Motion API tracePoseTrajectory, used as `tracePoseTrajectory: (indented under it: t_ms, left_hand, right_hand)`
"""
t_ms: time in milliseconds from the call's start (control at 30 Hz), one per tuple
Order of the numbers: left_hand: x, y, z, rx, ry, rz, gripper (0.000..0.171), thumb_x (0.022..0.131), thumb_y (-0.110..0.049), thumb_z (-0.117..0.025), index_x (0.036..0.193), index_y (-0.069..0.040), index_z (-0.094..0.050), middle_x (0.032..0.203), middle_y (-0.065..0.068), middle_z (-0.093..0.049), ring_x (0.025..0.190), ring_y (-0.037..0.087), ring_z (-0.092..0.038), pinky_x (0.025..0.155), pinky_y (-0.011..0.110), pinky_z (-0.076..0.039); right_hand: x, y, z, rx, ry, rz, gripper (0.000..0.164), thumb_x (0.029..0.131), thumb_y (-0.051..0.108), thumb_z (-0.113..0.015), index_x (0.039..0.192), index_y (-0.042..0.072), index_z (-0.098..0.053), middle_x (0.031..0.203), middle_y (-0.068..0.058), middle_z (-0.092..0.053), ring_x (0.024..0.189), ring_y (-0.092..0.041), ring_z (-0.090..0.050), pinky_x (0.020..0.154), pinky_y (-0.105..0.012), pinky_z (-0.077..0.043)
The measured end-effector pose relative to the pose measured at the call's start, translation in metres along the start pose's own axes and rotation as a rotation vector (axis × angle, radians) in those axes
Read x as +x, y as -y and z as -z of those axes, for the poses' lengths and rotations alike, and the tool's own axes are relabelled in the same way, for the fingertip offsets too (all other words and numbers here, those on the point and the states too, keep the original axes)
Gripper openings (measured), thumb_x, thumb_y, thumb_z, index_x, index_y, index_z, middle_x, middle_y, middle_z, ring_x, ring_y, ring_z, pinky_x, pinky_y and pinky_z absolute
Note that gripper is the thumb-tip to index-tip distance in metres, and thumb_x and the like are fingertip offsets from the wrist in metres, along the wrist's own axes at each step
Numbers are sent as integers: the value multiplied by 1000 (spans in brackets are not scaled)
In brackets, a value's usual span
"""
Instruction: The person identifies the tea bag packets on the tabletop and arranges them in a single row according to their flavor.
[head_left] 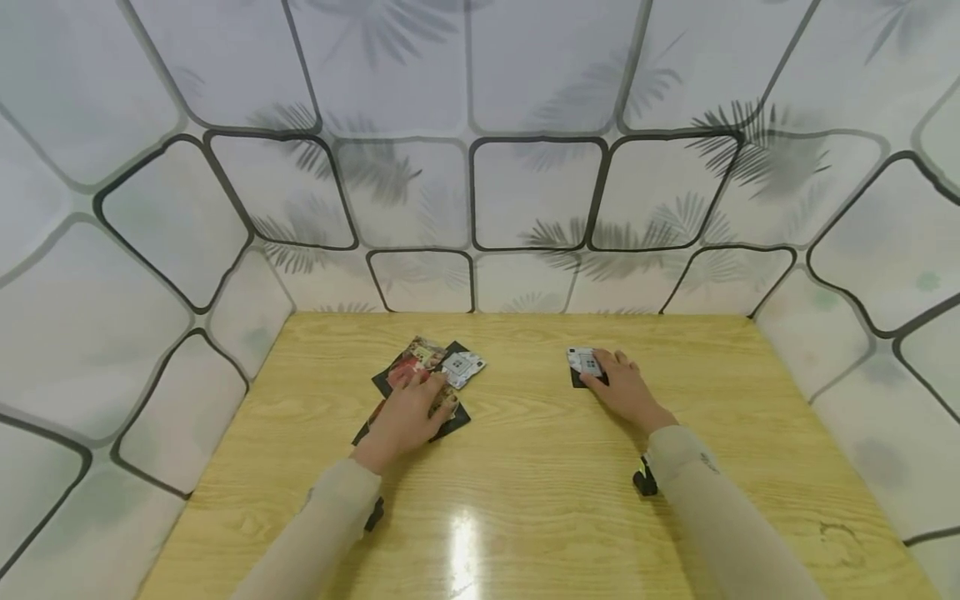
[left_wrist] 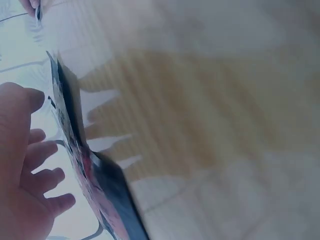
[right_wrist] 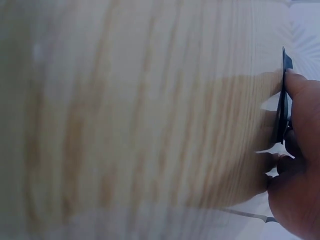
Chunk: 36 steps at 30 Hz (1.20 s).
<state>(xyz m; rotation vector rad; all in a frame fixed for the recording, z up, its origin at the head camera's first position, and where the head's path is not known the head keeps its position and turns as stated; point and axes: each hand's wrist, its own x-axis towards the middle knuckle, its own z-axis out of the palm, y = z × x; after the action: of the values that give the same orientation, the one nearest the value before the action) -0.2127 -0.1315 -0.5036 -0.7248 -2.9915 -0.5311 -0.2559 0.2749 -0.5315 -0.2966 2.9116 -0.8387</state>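
Observation:
Flat, dark-edged packets lie in an overlapping pile on the left of the table. Among them are a red-printed packet (head_left: pixel 402 372), a smaller white-and-grey packet (head_left: pixel 461 367) and a nearer packet with a black corner (head_left: pixel 452 427). My left hand (head_left: pixel 403 418) is over the pile with its fingers spread, partly covering it. In the left wrist view the fingers of that hand (left_wrist: pixel 20 165) extend above the packets without curling round any. To the right, my right hand (head_left: pixel 624 393) pinches a small white-and-black packet (head_left: pixel 581 360) by its right side, thumb (right_wrist: pixel 295 80) against its near face.
Both hands work over a light wooden table (head_left: pixel 525 467). Patterned pale panels (head_left: pixel 536 196) enclose the table's back and both sides. Black wrist-worn pieces show under the left sleeve (head_left: pixel 318 521) and the right sleeve (head_left: pixel 720 508).

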Motion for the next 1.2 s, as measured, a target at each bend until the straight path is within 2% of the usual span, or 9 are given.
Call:
tracePoseTrajectory:
  t_ms: [200, 367, 500, 600, 667, 767, 900, 1000, 1200]
  left_hand:
    - [19, -3, -5, 69, 10, 3, 47, 110, -35, -56, 147, -7, -59, 148, 16, -63, 150, 48, -44, 122, 71, -30]
    - [28, -11, -7, 96, 46, -15, 45, 109, -35, -58, 144, -7, -63, 137, 17, -70, 142, 44, -54, 119, 69, -37]
    - [36, -18, -9, 31, 42, -51, 47, 109, -31, -58, 149, -5, -60, 122, 18, -76, 110, 34, -74, 105, 56, -54]
    - [44, -21, -10, -44, 35, -73, 46, 110, -26, -58, 150, -4, -58, 108, 17, -78, 71, 28, -72, 80, 48, -62]
    - [48, -22, -10, -65, 27, -73, 45, 110, -23, -58, 150, -4, -58, 103, 18, -78, 68, 29, -71, 80, 49, -62]
    - [53, -24, -10, -48, 2, -51, 43, 109, -17, -58, 150, -5, -58, 121, 22, -75, 100, 40, -75, 97, 57, -58]
    - [57, -25, -12, 58, 37, 16, 47, 109, -15, -55, 155, -11, -53, 148, 22, -63, 141, 49, -53, 117, 66, -40]
    - [56, -24, -14, 139, 72, 40, 49, 109, -19, -56, 157, -13, -50, 151, 19, -61, 145, 47, -50, 122, 67, -34]
    - [55, -25, -14, 276, -53, 5, 47, 105, -23, -66, 149, -10, -59, 95, 12, -80, 115, 38, -73, 111, 61, -49]
  right_hand:
    - [1, -1, 1, -10, 2, 1, 70, 112, 37, -52, 165, -2, -28, 167, -34, -28, 157, -58, -12, 127, -72, -7]
    - [0, 0, -2, -18, -6, 5, 70, 112, 36, -52, 164, -3, -28, 167, -35, -28, 157, -58, -13, 127, -72, -9]
    - [0, 1, -2, -22, -3, -4, 71, 112, 37, -51, 165, -3, -26, 168, -34, -27, 158, -56, -12, 128, -71, -8]
    - [-1, 1, 0, -15, 3, -10, 71, 112, 37, -51, 165, -3, -26, 168, -34, -27, 159, -56, -11, 128, -70, -7]
    - [-1, 1, 1, -17, 4, -13, 71, 112, 37, -51, 165, -3, -26, 168, -34, -27, 159, -55, -11, 128, -70, -7]
    - [0, 0, 1, -24, 5, -16, 70, 112, 38, -50, 165, -2, -26, 168, -35, -26, 159, -55, -11, 129, -69, -7]
    - [-1, 0, 0, -13, 4, -18, 71, 112, 38, -50, 165, -2, -26, 168, -35, -25, 159, -55, -11, 129, -69, -7]
    - [-1, 0, -1, -4, 12, -15, 71, 112, 38, -50, 166, -2, -25, 169, -34, -24, 159, -55, -10, 129, -70, -6]
    - [1, -4, -3, -13, -2, -8, 70, 113, 39, -49, 166, 0, -25, 169, -34, -24, 159, -56, -11, 128, -70, -7]
